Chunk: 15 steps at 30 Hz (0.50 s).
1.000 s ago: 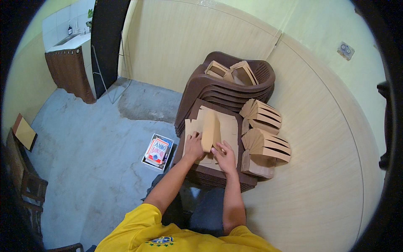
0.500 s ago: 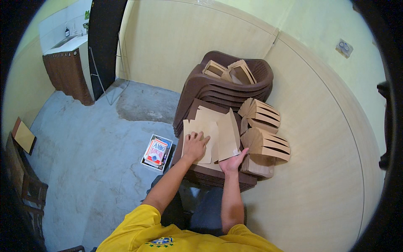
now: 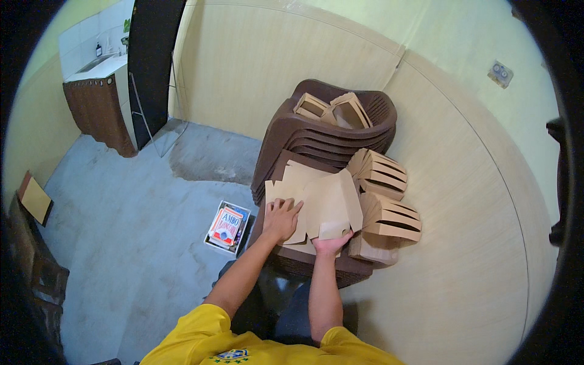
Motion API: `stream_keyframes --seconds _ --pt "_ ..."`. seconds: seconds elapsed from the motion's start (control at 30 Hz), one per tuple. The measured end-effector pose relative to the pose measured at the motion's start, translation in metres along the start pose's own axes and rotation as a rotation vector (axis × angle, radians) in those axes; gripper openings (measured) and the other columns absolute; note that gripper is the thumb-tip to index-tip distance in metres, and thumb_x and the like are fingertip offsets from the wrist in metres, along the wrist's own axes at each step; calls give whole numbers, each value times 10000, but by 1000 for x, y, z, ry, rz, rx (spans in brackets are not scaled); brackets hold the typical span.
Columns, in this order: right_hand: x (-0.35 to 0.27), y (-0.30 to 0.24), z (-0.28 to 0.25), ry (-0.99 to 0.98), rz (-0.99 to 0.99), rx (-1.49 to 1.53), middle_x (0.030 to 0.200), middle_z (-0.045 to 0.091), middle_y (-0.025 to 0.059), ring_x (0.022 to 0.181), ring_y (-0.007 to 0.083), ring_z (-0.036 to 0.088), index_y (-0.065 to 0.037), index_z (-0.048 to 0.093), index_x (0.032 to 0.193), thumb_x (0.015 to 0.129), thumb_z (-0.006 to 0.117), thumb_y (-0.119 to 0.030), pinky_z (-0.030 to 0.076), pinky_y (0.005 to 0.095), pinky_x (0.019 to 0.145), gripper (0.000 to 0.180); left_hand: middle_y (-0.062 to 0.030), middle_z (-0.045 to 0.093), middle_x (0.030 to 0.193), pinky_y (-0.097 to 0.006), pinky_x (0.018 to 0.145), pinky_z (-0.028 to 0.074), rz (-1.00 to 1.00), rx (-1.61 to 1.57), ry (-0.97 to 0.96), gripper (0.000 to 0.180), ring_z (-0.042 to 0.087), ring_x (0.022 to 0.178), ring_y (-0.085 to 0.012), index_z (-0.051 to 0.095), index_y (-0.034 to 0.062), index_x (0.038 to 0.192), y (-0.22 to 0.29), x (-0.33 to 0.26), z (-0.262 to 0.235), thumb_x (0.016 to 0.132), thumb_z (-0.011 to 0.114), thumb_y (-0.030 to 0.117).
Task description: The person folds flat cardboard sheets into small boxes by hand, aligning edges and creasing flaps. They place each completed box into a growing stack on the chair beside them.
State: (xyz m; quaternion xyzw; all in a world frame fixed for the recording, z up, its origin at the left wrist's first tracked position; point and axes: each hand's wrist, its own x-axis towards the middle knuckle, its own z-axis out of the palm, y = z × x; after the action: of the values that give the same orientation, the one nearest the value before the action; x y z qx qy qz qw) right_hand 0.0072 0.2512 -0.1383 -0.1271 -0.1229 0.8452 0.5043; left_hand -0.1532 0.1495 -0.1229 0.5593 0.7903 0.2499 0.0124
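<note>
Hiding fingers of right hand (image 3: 331, 244) beneath cardboard sheet (image 3: 323, 196), lying just ahead of it on stacked brown chairs (image 3: 285, 129); gripping near edge there, resting left hand (image 3: 280, 221), loosely spread, on left side.

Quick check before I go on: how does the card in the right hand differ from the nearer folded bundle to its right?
The card is mostly opened out, while the bundle is folded into a curved shape.
The card shows a broad face; the bundle shows strips with dark gaps between.
The right hand holds the card; the bundle is not held.
Both are light brown.
</note>
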Motion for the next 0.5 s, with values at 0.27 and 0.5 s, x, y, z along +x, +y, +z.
stream_keyframes --seconds 0.27,0.5 --pt "7 -6 -4 -163 169 -301 1594 579 100 1462 327 541 -148 514 1605 917 514 -881 449 515 1199 1005 -83 536 1575 -515 1165 346 26 44 34 535 441 1438 -330 590 255 1579 -6 -2 4 1048 542 303" --pt "73 3 -44 -110 82 -501 1580 586 161 1400 309 593 -13 458 1625 1105 411 -695 482 454 1166 859 -89 520 1583 -542 1186 344 10 89 -5 566 432 1458 -368 569 246 1586 1 -1 4 1024 570 309"
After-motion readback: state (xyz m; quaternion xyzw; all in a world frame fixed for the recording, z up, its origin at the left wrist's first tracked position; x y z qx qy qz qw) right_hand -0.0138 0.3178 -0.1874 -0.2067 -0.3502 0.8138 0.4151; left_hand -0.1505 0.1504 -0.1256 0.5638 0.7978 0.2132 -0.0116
